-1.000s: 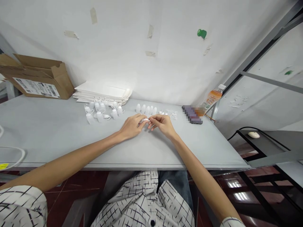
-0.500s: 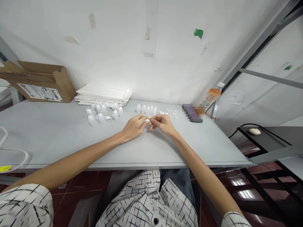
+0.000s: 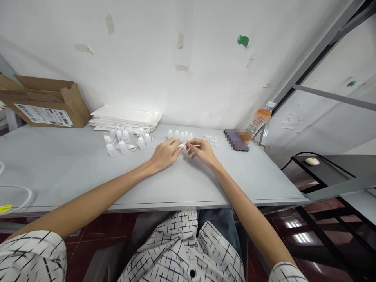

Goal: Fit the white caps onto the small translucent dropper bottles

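Note:
My left hand is closed around a small white bottle lying sideways above the table's middle. My right hand pinches at the bottle's tip from the right; what is between its fingertips is too small to make out. Just behind my hands stands a row of several white bottles without caps. Small white and metal-tipped parts lie to the right of that row, partly hidden by my right hand. On the left, several white bottles with looped caps stand in a group, one lying down.
An open cardboard box sits at the back left, beside a stack of white sheets. At the back right are a dark phone and an orange drink bottle. A white cable lies at the left edge.
The view has shifted slightly. My right fingers have opened a little at the bottle's tip, while my left hand keeps its hold.

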`<state>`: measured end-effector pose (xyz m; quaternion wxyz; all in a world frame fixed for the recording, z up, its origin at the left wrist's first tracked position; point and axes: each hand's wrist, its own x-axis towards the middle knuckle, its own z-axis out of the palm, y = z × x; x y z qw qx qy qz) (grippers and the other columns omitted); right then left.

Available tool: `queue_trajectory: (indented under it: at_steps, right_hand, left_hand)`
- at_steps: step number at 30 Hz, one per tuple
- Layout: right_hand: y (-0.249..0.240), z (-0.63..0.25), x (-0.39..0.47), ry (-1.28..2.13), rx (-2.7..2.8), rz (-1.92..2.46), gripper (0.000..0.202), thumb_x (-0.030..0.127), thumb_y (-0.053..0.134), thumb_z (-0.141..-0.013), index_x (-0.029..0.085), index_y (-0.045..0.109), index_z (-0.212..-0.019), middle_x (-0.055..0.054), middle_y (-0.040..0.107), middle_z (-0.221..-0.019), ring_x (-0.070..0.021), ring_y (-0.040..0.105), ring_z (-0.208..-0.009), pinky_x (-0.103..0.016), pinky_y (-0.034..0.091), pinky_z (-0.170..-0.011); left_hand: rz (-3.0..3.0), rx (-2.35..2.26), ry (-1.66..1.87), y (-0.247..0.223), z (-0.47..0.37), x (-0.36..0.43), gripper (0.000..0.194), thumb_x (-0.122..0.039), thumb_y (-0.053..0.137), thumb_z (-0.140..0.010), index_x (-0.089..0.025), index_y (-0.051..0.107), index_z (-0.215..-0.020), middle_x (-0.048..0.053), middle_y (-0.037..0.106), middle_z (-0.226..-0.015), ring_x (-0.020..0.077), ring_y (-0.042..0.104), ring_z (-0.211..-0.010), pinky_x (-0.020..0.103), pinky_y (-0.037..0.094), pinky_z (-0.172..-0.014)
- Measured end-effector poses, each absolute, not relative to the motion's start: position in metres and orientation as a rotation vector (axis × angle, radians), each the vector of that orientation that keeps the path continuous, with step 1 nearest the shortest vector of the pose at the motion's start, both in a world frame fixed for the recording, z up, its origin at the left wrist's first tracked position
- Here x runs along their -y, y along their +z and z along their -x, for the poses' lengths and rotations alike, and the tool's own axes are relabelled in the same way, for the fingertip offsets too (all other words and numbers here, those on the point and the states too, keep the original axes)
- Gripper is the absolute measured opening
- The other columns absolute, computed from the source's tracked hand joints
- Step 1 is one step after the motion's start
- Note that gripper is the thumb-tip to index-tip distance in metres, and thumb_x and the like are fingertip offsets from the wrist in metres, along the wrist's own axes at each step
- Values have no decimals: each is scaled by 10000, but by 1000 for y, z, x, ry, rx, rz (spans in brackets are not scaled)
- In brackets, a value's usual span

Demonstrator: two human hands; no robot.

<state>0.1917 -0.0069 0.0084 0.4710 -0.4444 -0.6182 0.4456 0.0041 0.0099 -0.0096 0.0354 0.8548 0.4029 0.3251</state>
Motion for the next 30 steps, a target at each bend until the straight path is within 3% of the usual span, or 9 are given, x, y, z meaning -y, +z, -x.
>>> queue_trajectory:
  at_steps: [11,21,30]
  right_hand:
    - [2,-189,9,1131,1557,1051,313,455,701,-747,163,591,-746,9,579,-604,-155,631,-533,-257,513,-450]
    - [1,-186,10,1087,1578,1025,289,434,673,-786,160,589,-756,3,605,-582,-162,659,-545,-297,550,-575]
    - [2,-183,8,940,1556,1051,289,454,631,-813,165,629,-803,-3,596,-644,-142,626,-561,-258,521,-492]
  left_hand:
    - [-2768,-1103,1068,-16,-3,-7,278,-307,422,-998,-153,651,-1028,65,577,-861,180,574,-736,280,442,-658]
    - [-2780,-1090,1141,-20,-4,-6,286,-305,398,-1006,-150,637,-997,66,581,-851,179,574,-740,283,451,-673]
    - [-2476,-1136,1036,-12,-5,-2,302,-335,417,-986,-169,621,-1133,89,681,-1039,206,650,-850,314,501,-717]
